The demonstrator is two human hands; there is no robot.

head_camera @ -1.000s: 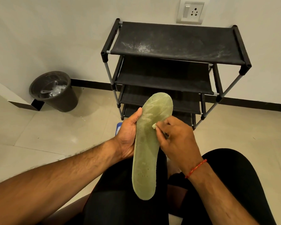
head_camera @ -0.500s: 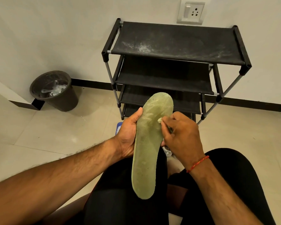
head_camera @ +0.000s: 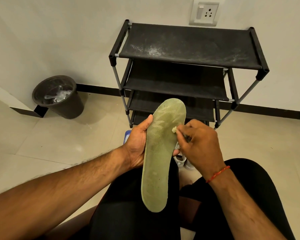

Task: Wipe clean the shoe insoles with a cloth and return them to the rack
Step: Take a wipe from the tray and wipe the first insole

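**Insole mid-wipe, cloth working across the forefoot**

The green insole (head_camera: 158, 156) stands upright over the person's lap, toe up. The left hand (head_camera: 137, 141) grasps its left edge, thumb on the face. The right hand (head_camera: 201, 141) pinches a small pale cloth (head_camera: 173, 134) against the insole's forefoot. Within the last second that wad has slid from mid-forefoot toward the insole's right edge, while the insole has barely shifted. The wiping is therefore under way, not finished, and the heel half below still shows dull marks. Beyond the insole's toe stands the black rack (head_camera: 189, 45), its shelves holding no insole. Far to the insole's upper left sits a dark bin (head_camera: 57, 96).
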